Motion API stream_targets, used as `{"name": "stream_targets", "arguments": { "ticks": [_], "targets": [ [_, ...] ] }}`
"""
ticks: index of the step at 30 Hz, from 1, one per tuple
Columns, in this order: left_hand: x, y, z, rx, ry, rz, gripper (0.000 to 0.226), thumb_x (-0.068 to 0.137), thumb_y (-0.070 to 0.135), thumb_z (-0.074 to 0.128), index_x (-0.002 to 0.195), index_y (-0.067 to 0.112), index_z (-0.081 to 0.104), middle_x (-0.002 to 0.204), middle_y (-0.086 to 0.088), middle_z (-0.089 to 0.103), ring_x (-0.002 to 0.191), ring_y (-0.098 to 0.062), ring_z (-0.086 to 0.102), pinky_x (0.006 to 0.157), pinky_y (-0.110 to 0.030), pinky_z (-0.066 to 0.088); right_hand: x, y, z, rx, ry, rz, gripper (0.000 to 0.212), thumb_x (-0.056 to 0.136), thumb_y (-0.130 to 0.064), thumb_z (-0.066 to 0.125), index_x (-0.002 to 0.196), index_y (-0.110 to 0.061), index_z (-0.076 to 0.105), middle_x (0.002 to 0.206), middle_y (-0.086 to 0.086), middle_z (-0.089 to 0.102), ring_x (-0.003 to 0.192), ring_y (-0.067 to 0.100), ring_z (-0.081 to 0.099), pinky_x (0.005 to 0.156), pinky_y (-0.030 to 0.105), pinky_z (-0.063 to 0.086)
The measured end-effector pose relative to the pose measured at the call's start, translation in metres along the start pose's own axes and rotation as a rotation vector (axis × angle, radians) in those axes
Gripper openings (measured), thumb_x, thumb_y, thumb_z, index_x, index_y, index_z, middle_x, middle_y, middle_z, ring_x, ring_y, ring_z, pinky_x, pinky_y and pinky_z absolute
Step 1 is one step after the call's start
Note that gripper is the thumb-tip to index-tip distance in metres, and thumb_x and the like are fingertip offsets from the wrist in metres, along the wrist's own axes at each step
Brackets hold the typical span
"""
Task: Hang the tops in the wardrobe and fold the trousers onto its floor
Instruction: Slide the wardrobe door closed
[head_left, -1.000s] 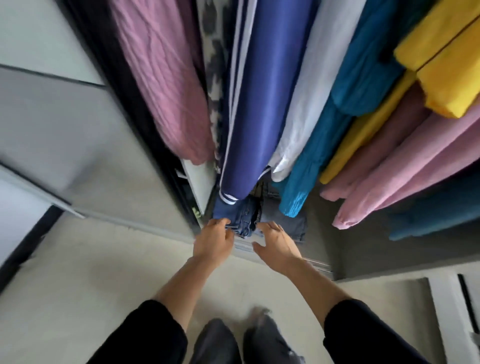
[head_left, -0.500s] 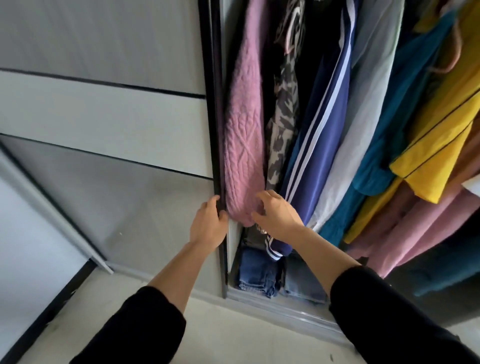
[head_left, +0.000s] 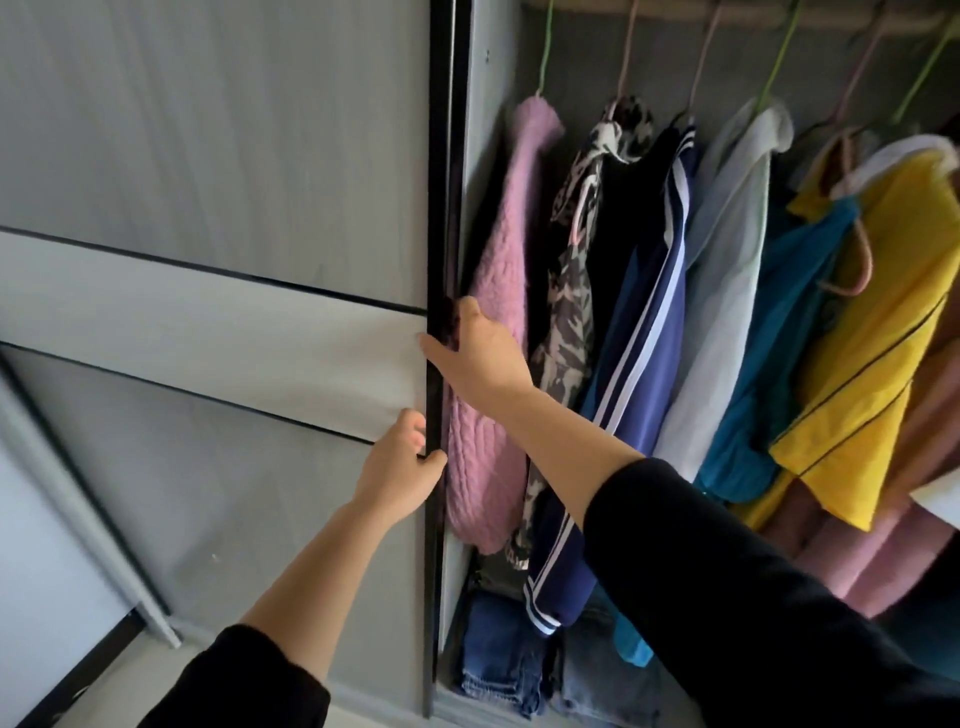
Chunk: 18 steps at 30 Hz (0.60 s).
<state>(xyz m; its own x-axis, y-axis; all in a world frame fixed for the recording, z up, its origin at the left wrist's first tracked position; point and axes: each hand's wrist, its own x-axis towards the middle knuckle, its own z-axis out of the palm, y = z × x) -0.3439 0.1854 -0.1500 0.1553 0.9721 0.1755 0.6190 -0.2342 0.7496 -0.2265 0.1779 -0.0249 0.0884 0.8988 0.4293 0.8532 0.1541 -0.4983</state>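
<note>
Black trim runs down the edge of the grey sliding door (head_left: 234, 322), and both hands are on it in the head view. The right grip (head_left: 478, 353) clasps that edge, fingers curled behind it and thumb across the front. Just below it, the left grip (head_left: 402, 467) pinches the same edge, thumb hooked over the trim and fingers on the door face. Touching the back of the right grip hangs a pink knitted sweater (head_left: 498, 270). Farther right of both grips hang a patterned top (head_left: 571, 291), a navy striped jacket (head_left: 639, 322), a white shirt (head_left: 722, 291), a teal top (head_left: 769, 332) and a yellow top (head_left: 872, 322), all on hangers from the rail (head_left: 675, 13). Well below the grips, folded jeans (head_left: 498, 660) lie on the wardrobe floor.
</note>
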Motion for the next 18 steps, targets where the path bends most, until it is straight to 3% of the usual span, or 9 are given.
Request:
{"name": "stream_targets", "arguments": {
  "ticks": [3, 7, 11, 18],
  "targets": [
    [0.003, -0.001, -0.003, 0.007, -0.075, 0.02, 0.032, 0.08, 0.021, 0.062, 0.104, 0.026, 0.042, 0.102, 0.004, 0.057, 0.094, -0.016, 0.06, 0.077, -0.028, 0.043, 0.012, -0.006, -0.004, -0.007, 0.005, 0.001, 0.041, 0.094, -0.042, 0.054, 0.112, -0.006, 0.044, 0.091, 0.014, 0.063, 0.08, 0.036, 0.062, 0.06, 0.04, 0.047],
    [0.003, -0.002, -0.004, 0.029, -0.083, 0.017, 0.031, 0.075, 0.018, 0.063, 0.093, 0.027, 0.039, 0.096, 0.009, 0.054, 0.089, -0.014, 0.061, 0.068, -0.028, 0.043, 0.018, -0.003, -0.007, -0.01, -0.037, -0.034, 0.033, 0.093, -0.039, 0.054, 0.097, -0.007, 0.045, 0.087, 0.014, 0.063, 0.078, 0.037, 0.061, 0.06, 0.041, 0.048],
    [0.003, 0.001, -0.006, 0.081, -0.103, 0.032, 0.031, 0.074, 0.018, 0.061, 0.087, 0.027, 0.035, 0.094, 0.011, 0.052, 0.089, -0.015, 0.06, 0.069, -0.03, 0.044, 0.015, -0.002, -0.005, -0.025, -0.008, -0.046, 0.03, 0.092, -0.038, 0.054, 0.089, -0.011, 0.04, 0.073, 0.007, 0.055, 0.065, 0.031, 0.053, 0.049, 0.032, 0.034],
    [-0.009, 0.028, 0.005, 0.1, -0.157, 0.056, 0.031, 0.073, 0.019, 0.061, 0.085, 0.025, 0.034, 0.091, 0.005, 0.055, 0.081, -0.023, 0.061, 0.069, -0.035, 0.049, 0.005, 0.016, -0.027, 0.008, -0.003, -0.047, 0.03, 0.089, -0.034, 0.055, 0.096, -0.006, 0.051, 0.082, 0.012, 0.063, 0.073, 0.034, 0.062, 0.064, 0.042, 0.054]
  ]
}}
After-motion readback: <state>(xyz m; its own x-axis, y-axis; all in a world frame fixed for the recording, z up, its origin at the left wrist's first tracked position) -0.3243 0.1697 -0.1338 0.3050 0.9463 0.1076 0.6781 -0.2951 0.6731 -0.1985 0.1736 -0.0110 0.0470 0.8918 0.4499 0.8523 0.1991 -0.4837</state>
